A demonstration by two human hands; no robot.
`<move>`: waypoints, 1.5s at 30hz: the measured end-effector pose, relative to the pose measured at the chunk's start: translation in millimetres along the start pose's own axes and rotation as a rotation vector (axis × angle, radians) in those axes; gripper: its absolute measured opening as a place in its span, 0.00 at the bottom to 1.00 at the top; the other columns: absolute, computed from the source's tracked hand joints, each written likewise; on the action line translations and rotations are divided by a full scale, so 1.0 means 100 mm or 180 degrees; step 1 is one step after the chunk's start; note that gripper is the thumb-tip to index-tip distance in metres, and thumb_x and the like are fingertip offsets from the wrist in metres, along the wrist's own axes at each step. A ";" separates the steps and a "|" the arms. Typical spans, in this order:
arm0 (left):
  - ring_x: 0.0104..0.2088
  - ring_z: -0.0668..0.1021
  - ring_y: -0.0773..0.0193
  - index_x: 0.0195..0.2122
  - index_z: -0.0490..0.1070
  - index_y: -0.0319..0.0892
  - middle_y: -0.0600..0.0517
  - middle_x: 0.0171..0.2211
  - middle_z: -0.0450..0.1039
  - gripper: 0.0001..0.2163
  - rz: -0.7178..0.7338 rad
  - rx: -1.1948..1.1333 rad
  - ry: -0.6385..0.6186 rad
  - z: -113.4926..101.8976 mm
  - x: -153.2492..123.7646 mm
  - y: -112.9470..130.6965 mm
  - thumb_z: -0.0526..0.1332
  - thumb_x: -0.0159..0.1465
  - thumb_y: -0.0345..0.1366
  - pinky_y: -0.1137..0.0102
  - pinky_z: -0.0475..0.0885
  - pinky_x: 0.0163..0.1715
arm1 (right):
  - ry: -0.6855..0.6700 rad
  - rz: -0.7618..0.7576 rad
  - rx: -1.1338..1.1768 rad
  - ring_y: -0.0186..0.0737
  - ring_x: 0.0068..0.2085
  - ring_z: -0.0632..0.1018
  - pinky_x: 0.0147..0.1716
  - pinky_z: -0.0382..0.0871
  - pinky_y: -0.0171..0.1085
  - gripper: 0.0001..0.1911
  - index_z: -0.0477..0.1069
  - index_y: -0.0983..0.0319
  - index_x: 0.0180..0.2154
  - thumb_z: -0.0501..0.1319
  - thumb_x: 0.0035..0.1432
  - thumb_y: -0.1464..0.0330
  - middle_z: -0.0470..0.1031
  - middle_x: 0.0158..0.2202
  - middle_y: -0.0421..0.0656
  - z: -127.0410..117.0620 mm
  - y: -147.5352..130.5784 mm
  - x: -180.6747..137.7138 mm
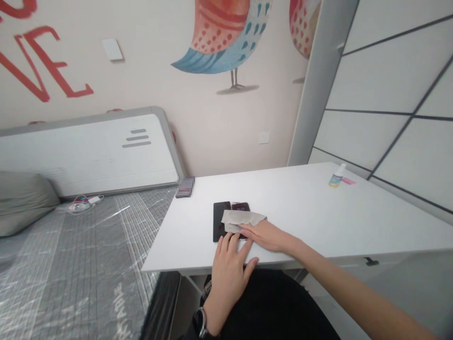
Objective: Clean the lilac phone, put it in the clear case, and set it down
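Two dark-screened devices lie side by side on the white table: a black tablet or large phone (217,222) on the left and a smartphone (241,206) with a lit clock display on the right. A folded grey-white cloth (242,217) covers much of the smartphone and part of the black device. My right hand (266,234) presses this cloth down, its fingers closed on the near edge. Fingers spread, my left hand (230,267) rests at the devices' near edge and appears to steady them. It wears a wristwatch (201,321).
A pump bottle (336,177) with yellow liquid stands at the table's back right, beside a pink slip (348,181). A blurred box (185,187) sits at the back left corner. Left of the table is a plastic-covered bed (88,245) with a cable bundle (83,203).
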State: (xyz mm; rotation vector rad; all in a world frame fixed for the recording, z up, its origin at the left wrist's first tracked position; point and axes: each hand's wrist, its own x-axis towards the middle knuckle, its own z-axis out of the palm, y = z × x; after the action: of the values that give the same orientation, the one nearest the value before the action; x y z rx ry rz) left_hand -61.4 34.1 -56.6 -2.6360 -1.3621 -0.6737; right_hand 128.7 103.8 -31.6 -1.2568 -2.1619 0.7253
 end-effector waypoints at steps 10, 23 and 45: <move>0.60 0.73 0.41 0.56 0.75 0.47 0.42 0.57 0.73 0.16 -0.0019 -0.0112 -0.0123 -0.04 0.00 -0.02 0.65 0.68 0.42 0.41 0.71 0.61 | -0.0490 -0.0161 -0.0668 0.48 0.63 0.75 0.62 0.66 0.46 0.21 0.72 0.51 0.62 0.53 0.73 0.58 0.74 0.64 0.42 -0.06 -0.07 -0.28; 0.62 0.72 0.42 0.59 0.72 0.49 0.40 0.59 0.72 0.19 0.0038 -0.0025 -0.0003 -0.03 0.00 -0.01 0.65 0.68 0.42 0.41 0.73 0.60 | -0.0486 -0.0040 -0.0585 0.54 0.67 0.70 0.66 0.63 0.51 0.36 0.59 0.55 0.71 0.60 0.67 0.52 0.64 0.70 0.46 -0.07 -0.02 -0.33; 0.48 0.81 0.54 0.64 0.66 0.46 0.44 0.56 0.76 0.29 0.0162 -0.2169 -0.0679 -0.70 0.51 0.35 0.70 0.64 0.43 0.58 0.77 0.53 | -0.0355 0.0652 0.1927 0.51 0.52 0.78 0.53 0.70 0.44 0.20 0.70 0.59 0.47 0.68 0.56 0.58 0.79 0.48 0.47 -0.49 -0.51 -1.00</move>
State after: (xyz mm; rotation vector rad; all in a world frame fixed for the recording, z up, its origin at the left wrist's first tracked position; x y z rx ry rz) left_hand -31.5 31.8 31.7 -3.3372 -1.2736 -1.0256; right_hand 173.5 2.6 21.1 -1.1249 -1.7000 1.4326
